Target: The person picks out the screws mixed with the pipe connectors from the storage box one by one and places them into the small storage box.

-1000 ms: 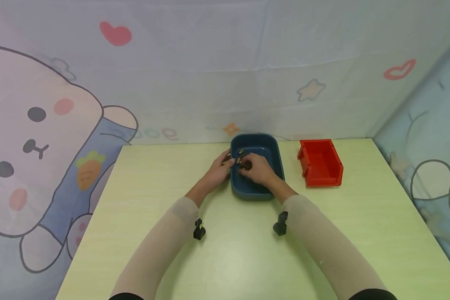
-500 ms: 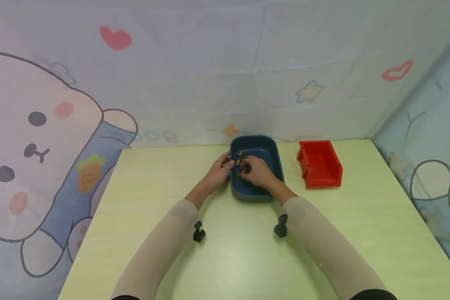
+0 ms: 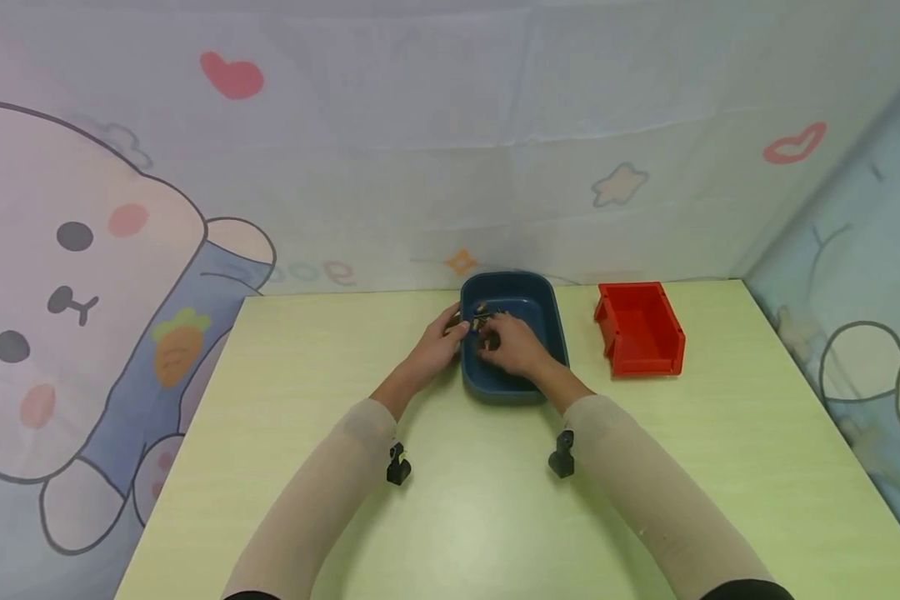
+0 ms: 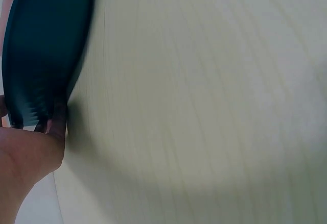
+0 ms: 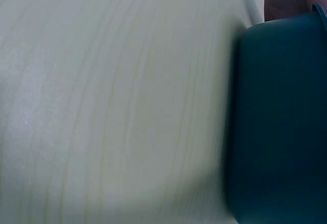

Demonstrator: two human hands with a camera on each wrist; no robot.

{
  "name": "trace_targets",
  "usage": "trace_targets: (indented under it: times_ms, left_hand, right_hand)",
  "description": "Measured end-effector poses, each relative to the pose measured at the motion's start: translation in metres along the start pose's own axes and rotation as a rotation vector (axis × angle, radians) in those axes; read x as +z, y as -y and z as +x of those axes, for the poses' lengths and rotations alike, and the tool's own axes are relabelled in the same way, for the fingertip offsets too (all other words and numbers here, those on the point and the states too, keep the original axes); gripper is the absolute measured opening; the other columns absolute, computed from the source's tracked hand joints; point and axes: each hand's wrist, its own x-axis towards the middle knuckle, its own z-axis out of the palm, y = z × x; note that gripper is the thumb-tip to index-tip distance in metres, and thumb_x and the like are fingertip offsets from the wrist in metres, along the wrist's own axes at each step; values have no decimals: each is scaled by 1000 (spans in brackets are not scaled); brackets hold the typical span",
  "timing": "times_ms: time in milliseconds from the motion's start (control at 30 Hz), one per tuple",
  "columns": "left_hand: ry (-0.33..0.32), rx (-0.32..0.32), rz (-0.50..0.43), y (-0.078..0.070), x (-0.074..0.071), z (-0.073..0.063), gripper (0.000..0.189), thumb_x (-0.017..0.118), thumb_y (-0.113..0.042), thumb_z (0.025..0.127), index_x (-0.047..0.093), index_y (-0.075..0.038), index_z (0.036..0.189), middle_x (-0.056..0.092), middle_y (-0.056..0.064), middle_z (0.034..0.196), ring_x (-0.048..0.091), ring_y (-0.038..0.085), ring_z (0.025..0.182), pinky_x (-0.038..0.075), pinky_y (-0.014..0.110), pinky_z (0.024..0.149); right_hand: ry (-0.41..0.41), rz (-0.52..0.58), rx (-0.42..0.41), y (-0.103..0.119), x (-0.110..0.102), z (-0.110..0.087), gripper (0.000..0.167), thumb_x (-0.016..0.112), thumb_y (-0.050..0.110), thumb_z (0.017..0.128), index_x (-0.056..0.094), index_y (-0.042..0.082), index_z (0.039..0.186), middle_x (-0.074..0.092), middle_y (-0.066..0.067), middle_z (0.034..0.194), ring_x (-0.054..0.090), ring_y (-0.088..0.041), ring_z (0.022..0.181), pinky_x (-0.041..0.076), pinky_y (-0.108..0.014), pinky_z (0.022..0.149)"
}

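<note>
A dark blue plastic bin (image 3: 551, 358) stands near the back of the table. My left hand (image 3: 433, 346) holds its left side, thumb at the rim and fingers along the outer wall; the left wrist view shows that hand (image 4: 30, 152) against the bin wall (image 4: 46, 45). My right hand (image 3: 516, 343) reaches down into the bin with bent fingers, thumb and index finger apart at their visible parts. By its fingertips, against the left inner wall, lie several small brass-coloured and dark pieces (image 3: 480, 310). I cannot tell whether the right fingertips pinch one.
To the right of the blue bin stands a red open-fronted parts bin (image 3: 641, 329). The pale wooden table (image 3: 457, 517) meets a cartoon-printed cloth backdrop (image 3: 382, 167) behind. A small black device (image 3: 562, 454) sits at the right wrist, another (image 3: 398, 464) at the left.
My right fingers shift slightly over the small pieces inside the bin. The left hand keeps its hold on the bin, and the bin stays in place.
</note>
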Motion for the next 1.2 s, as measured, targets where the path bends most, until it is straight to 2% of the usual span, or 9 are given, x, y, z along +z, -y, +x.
trace_targets:
  times_ms: [300, 500, 833, 1067, 1200]
  left_hand:
    - [-20, -11, 7, 0, 1, 1, 58, 46, -23, 116, 26, -18, 170, 37, 19, 166, 40, 36, 151, 45, 54, 116]
    - [-9, -2, 11, 1, 1, 1, 58, 46, -23, 116, 25, -16, 170, 37, 20, 166, 40, 36, 151, 45, 53, 116]
    - [-4, 12, 22, 2, 0, 1, 58, 45, -23, 116, 25, -16, 170, 37, 20, 165, 39, 37, 151, 43, 54, 117]
    - [-7, 13, 30, 2, 0, 2, 57, 44, -21, 116, 25, -15, 170, 37, 21, 165, 40, 37, 151, 44, 55, 116]
    - [-5, 11, 26, 2, 0, 1, 57, 45, -22, 116, 25, -16, 170, 37, 20, 165, 40, 37, 150, 44, 54, 116]
  right_hand:
    - [-3, -14, -29, -2, 0, 1, 24, 84, 15, 89, 75, -1, 105, 69, -12, 100, 68, -31, 97, 26, -51, 128]
    - [-4, -25, -38, -3, 1, 1, 20, 84, 13, 90, 76, 0, 103, 67, -10, 95, 66, -30, 93, 27, -52, 127]
    - [-6, -42, -48, -2, 1, 2, 20, 83, 12, 89, 76, 0, 103, 68, -11, 97, 66, -31, 96, 28, -54, 127]
    - [6, -47, -37, -3, 3, 2, 19, 83, 13, 90, 75, 1, 102, 65, -9, 94, 63, -28, 91, 26, -52, 127]
    - [14, -51, -30, -3, 3, 2, 18, 82, 13, 90, 75, 1, 102, 66, -9, 96, 64, -29, 94, 26, -51, 128]
